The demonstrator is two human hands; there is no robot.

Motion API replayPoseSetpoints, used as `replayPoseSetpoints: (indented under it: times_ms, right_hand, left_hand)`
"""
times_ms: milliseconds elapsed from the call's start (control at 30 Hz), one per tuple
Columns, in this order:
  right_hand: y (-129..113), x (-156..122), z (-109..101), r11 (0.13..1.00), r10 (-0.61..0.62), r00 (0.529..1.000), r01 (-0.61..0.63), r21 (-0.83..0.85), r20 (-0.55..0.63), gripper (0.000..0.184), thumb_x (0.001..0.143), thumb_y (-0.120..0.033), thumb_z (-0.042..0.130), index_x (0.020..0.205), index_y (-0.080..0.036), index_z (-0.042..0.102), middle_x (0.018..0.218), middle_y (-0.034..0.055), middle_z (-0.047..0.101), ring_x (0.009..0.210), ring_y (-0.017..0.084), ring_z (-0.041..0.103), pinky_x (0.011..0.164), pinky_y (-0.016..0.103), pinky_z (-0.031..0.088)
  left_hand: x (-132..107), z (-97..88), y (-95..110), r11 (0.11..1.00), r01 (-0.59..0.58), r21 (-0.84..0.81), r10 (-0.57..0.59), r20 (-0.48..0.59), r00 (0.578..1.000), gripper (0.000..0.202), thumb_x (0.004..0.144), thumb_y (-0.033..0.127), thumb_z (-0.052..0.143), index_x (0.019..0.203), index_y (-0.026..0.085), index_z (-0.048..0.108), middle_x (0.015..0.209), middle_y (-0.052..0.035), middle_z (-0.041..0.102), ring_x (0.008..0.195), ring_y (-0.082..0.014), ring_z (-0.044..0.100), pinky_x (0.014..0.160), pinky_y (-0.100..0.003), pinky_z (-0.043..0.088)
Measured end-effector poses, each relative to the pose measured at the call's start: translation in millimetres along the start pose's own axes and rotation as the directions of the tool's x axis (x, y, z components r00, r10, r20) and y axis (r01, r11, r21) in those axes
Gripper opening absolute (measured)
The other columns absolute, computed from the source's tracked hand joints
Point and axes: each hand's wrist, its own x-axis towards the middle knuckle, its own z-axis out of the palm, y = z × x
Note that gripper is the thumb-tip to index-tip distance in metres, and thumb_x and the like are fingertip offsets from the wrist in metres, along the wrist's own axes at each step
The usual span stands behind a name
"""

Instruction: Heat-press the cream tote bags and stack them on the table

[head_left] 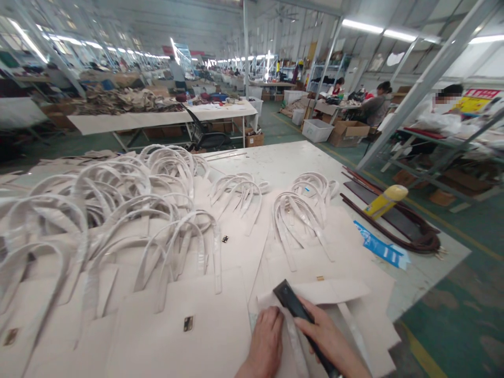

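The right hand (325, 331) is grasping a black stapler-like tool (289, 299), whose nose is reaching just ahead of the left hand (268, 336); that one is resting with curled fingers on the off-white panel (331, 291) beneath the grip, though whether it is pinching anything I cannot tell. Between the hands a pale strap (296, 349) is running; the step in hand seems to be working the tool at its upper end, calling next for steady alignment and clear fingertips.
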Motion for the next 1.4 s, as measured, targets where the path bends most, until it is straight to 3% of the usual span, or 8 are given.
replayPoseSetpoints:
  times_ms: [200,267,367,467,600,900,1167,1400]
  right_hand:
    - [-3,-9,-44,0.997,0.060,0.967,-0.045,0.065,-0.249,0.070,0.073,-0.048,0.048,0.133,-0.021,0.026,0.056,-0.0034,0.056,0.041,0.014,0.051,0.037,0.023,0.042]
    - [7,-28,-69,0.986,0.143,0.946,-0.111,0.125,-0.290,0.073,0.072,-0.052,0.049,0.134,-0.024,0.023,0.047,-0.0064,0.049,0.038,0.014,0.049,0.035,0.024,0.041]
    - [34,-54,-93,0.952,0.249,0.931,-0.185,0.243,-0.267,0.081,0.067,-0.056,0.052,0.134,-0.023,0.023,0.046,-0.0052,0.050,0.037,0.016,0.050,0.033,0.024,0.039]
    - [60,-62,-94,0.926,0.286,0.932,-0.208,0.315,-0.224,0.086,0.064,-0.058,0.053,0.134,-0.019,0.022,0.046,-0.0040,0.052,0.036,0.016,0.051,0.033,0.024,0.039]
    - [76,-48,-82,0.911,0.305,0.912,-0.194,0.364,-0.276,0.083,0.063,-0.058,0.054,0.131,-0.019,0.028,0.042,-0.0072,0.048,0.030,0.015,0.047,0.028,0.024,0.036]
    - [58,-22,-103,0.928,0.200,0.876,-0.025,0.373,-0.438,0.076,0.069,-0.050,0.055,0.132,-0.022,0.024,0.049,-0.0071,0.053,0.036,0.014,0.051,0.034,0.025,0.044]
    - [59,-19,-92,0.931,0.242,0.945,-0.162,0.326,-0.221,0.073,0.071,-0.051,0.052,0.132,-0.021,0.024,0.050,-0.0071,0.052,0.034,0.014,0.050,0.030,0.025,0.041]
    - [33,2,-122,0.959,0.170,0.878,-0.043,0.279,-0.447,0.067,0.070,-0.050,0.055,0.127,-0.024,0.032,0.049,-0.0069,0.052,0.040,0.017,0.054,0.036,0.028,0.046]
  left_hand:
    - [16,-14.8,18,0.990,0.144,-0.003,-0.143,0.118,0.983,0.051,0.076,0.023,0.046,0.126,0.024,0.036,0.115,-0.0066,0.049,0.109,-0.0237,0.042,0.096,-0.045,0.031]
    - [27,-11.8,23,0.984,0.176,0.037,-0.180,0.145,0.973,0.056,0.076,0.033,0.049,0.129,0.030,0.030,0.114,-0.0070,0.049,0.107,-0.0261,0.043,0.094,-0.048,0.031]
    - [50,2.2,33,0.989,0.116,0.093,-0.132,0.188,0.973,0.045,0.076,0.033,0.050,0.120,0.028,0.043,0.132,-0.0102,0.034,0.121,-0.0318,0.029,0.097,-0.053,0.023]
    - [72,16.6,45,0.992,-0.103,0.073,0.084,0.229,0.970,0.034,0.080,0.020,0.040,0.113,0.021,0.048,0.142,-0.0069,0.013,0.129,-0.0267,0.010,0.103,-0.049,0.012]
    - [90,25.5,52,0.969,-0.241,0.064,0.213,0.285,0.934,0.046,0.082,0.021,0.035,0.128,0.025,0.031,0.143,-0.0028,0.014,0.130,-0.0236,0.007,0.104,-0.050,0.009]
    - [93,34.6,45,0.966,-0.246,0.085,0.207,0.321,0.924,0.048,0.083,0.031,0.039,0.130,0.029,0.028,0.144,0.0008,0.009,0.130,-0.0254,0.002,0.104,-0.053,0.008]
    - [89,31.5,45,0.970,-0.238,0.047,0.214,0.303,0.929,0.050,0.082,0.036,0.041,0.130,0.030,0.029,0.143,0.0000,0.012,0.130,-0.0249,0.003,0.104,-0.052,0.007]
    - [89,23.5,46,0.970,-0.241,0.033,0.218,0.322,0.921,0.051,0.080,0.039,0.044,0.128,0.031,0.030,0.143,0.0002,0.013,0.130,-0.0244,0.003,0.104,-0.051,0.006]
